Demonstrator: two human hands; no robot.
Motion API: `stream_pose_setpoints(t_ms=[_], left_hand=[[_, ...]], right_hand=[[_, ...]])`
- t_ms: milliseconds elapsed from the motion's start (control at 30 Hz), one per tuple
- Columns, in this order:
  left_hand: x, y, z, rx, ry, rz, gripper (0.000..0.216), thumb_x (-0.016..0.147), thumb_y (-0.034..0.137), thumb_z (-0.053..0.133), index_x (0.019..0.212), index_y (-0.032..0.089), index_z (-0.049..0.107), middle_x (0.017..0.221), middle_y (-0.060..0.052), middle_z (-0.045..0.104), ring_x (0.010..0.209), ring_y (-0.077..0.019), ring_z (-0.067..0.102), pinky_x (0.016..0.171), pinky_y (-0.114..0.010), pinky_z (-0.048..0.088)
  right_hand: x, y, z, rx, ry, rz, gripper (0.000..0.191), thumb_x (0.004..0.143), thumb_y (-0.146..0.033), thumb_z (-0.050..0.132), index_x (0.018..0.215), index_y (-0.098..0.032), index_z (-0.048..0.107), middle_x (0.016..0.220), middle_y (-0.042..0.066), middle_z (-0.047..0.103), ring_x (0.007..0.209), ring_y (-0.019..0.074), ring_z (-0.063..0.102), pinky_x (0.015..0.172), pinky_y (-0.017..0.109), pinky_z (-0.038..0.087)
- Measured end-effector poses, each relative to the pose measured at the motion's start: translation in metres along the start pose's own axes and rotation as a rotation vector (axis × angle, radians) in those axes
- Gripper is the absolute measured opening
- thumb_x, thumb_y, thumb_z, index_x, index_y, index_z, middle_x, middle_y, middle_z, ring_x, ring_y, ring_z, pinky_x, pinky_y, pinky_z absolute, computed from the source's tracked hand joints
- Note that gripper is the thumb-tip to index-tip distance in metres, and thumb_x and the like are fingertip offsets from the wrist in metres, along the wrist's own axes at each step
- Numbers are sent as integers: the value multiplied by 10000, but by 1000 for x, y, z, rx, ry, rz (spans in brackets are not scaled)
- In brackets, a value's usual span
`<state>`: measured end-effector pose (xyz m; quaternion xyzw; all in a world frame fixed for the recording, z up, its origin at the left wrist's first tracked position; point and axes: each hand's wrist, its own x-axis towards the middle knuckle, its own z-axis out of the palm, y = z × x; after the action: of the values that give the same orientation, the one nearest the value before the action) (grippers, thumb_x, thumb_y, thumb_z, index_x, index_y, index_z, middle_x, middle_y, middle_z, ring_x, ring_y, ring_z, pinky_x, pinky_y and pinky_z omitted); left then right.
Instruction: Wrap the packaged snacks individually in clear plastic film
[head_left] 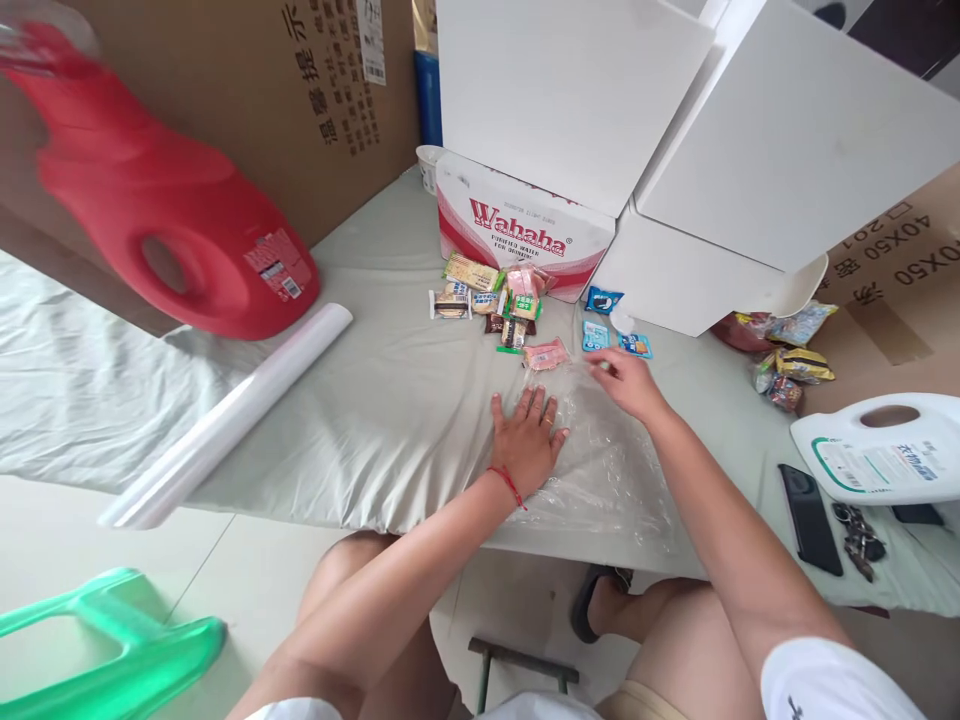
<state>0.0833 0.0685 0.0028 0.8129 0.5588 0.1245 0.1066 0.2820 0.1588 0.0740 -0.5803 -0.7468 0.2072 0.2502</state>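
Note:
My left hand (527,440) lies flat with fingers spread on a sheet of clear plastic wrap (607,465) spread on the cloth-covered table (375,400). My right hand (628,382) hovers over the wrap's far edge, fingers loosely apart, close to a pink snack packet (545,354) and small blue packets (636,345). A pile of small wrapped snacks (487,295) sits just beyond, in front of a red-and-white Wahaha box (517,232).
A roll of plastic wrap (232,415) lies at the left beside a red detergent jug (165,215). White boxes (750,150) stand behind. At the right are more snacks (795,365), a white jug (881,450), a phone (810,518) and keys (859,535). A green stool (105,640) stands on the floor.

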Motion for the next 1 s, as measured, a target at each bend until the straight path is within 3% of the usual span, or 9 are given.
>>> stream_pose_setpoints(t_ms=[133, 200, 367, 467, 600, 700, 767, 833, 1000], left_hand=[[-13, -3, -1, 3, -31, 11, 640, 1053, 505, 152, 1583, 227, 378, 1676, -105, 313, 1566, -324, 219, 1201, -758, 38], [-18, -6, -3, -3, -36, 30, 635, 1054, 499, 147, 1584, 233, 376, 1680, -101, 303, 1568, -316, 217, 1207, -751, 42], [-22, -10, -6, -23, -53, 64, 631, 1051, 497, 178, 1577, 221, 390, 1682, -113, 297, 1566, -334, 217, 1211, -746, 67], [-22, -10, -7, -29, -50, 67, 619, 1052, 489, 199, 1570, 221, 405, 1679, -113, 308, 1565, -354, 214, 1222, -727, 77], [-22, -11, -6, -30, -53, 77, 612, 1053, 464, 202, 1578, 208, 384, 1678, -119, 306, 1568, -331, 210, 1215, -743, 84], [-23, -12, -4, -33, -48, 87, 616, 1052, 461, 202, 1580, 195, 377, 1676, -121, 308, 1569, -307, 210, 1210, -752, 90], [-23, -12, -3, -36, -40, 88, 615, 1051, 463, 210, 1577, 194, 383, 1674, -120, 314, 1569, -302, 209, 1213, -749, 91], [-22, -12, -2, -37, -38, 84, 610, 1048, 464, 228, 1574, 202, 393, 1672, -118, 319, 1570, -309, 204, 1216, -745, 87], [-21, -11, -3, -43, -57, 69, 590, 1041, 457, 273, 1566, 225, 410, 1673, -119, 319, 1569, -317, 208, 1219, -736, 81]], right_hand=[[63, -10, 30, -121, -393, -88, 597, 729, -194, 776, 1315, -214, 663, 1354, 107, 608, 1016, 223, 651, 918, 313, 505], [73, -6, 37, -175, -473, -81, 675, 698, -169, 802, 1349, -239, 638, 1376, 86, 592, 1143, 251, 620, 984, 303, 474], [71, 5, 45, -285, -383, -61, 638, 808, -301, 754, 1406, -178, 570, 1397, 144, 546, 1186, 263, 594, 1021, 312, 433], [72, 4, 43, -341, -396, -11, 593, 782, -387, 783, 1321, -188, 634, 1310, 143, 580, 1083, 260, 626, 942, 308, 452], [80, 11, 27, -338, -426, 245, 387, 739, -454, 819, 1004, -189, 721, 997, 80, 699, 870, 222, 646, 748, 273, 456], [83, 24, 16, -331, -303, 471, 369, 784, -511, 773, 926, -180, 693, 860, 57, 719, 760, 196, 637, 654, 264, 433], [83, 30, 15, -361, -195, 559, 406, 845, -556, 694, 975, -171, 681, 904, 87, 729, 778, 208, 647, 653, 277, 431], [82, 30, 20, -406, -148, 549, 452, 875, -580, 637, 1044, -162, 671, 982, 127, 731, 840, 237, 666, 676, 295, 440], [85, 6, 33, -517, -149, 511, 476, 742, -519, 775, 1022, -143, 695, 1096, 201, 717, 995, 314, 683, 758, 330, 460]])
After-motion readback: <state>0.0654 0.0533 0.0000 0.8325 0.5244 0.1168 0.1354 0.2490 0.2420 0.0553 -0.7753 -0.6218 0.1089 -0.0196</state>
